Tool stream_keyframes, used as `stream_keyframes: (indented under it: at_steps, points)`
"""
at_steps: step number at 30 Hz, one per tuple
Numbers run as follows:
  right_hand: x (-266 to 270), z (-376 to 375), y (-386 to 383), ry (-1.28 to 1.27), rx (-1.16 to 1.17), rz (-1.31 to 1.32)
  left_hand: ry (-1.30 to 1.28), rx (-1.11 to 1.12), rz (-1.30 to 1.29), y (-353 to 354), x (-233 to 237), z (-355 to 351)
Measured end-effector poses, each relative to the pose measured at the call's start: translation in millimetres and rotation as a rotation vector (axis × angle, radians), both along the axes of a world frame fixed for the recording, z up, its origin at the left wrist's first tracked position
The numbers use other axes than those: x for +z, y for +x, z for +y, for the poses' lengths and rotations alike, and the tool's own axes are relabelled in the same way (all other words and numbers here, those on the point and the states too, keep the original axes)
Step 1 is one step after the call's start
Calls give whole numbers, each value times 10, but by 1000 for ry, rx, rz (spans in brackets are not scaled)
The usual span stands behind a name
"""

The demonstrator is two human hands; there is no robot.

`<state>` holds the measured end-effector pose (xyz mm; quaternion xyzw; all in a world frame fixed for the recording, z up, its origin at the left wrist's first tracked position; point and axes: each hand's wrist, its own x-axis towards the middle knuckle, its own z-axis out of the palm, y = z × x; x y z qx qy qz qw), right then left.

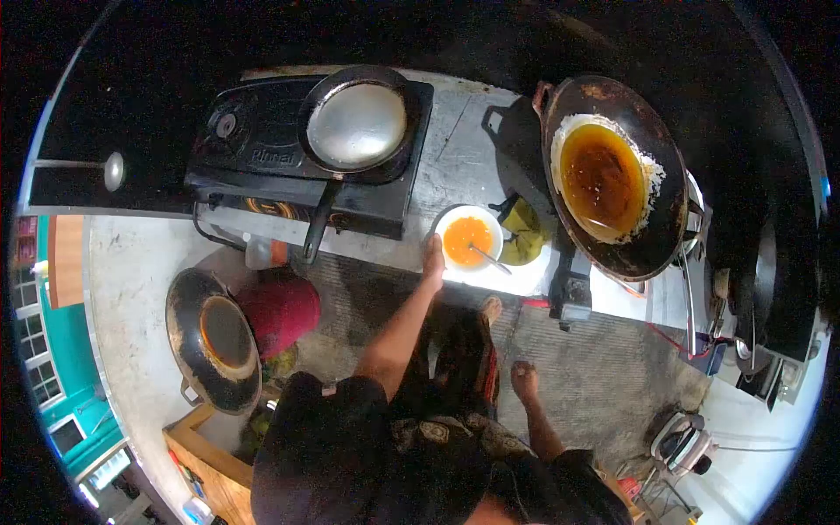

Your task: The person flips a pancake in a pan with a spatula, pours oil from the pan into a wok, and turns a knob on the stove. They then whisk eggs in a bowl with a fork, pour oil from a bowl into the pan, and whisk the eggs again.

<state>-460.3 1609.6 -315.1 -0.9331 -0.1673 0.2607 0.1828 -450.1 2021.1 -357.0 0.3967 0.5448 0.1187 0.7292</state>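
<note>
My left hand [434, 262] grips the left side of a white bowl [449, 218] at the counter's front edge. Orange liquid that looks like beaten egg fills the bowl, and a metal spoon [490, 259] leans in it, its handle toward the lower right. Away from the counter, my right hand [525, 381] hangs low over the floor with its fingers curled; what it holds, if anything, is hidden. Close to the bowl's right side lies something green and leaf-like [523, 232]. A dark frying pan [326, 210] with a shiny inside rests on the stove.
The black stove [262, 157] is at the upper left. A large wok [647, 114] with brown oil stands at the right. Another wok [185, 341] is at the lower left, beside a dark red object [284, 308]. A wooden frame [219, 464] lies below it.
</note>
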Motion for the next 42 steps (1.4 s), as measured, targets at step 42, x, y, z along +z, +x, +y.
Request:
stream_keyframes:
  at_steps: [42]
  points:
    - [286, 1478, 1111, 5, 552, 64, 617, 192, -114, -3202, 4752, 2962]
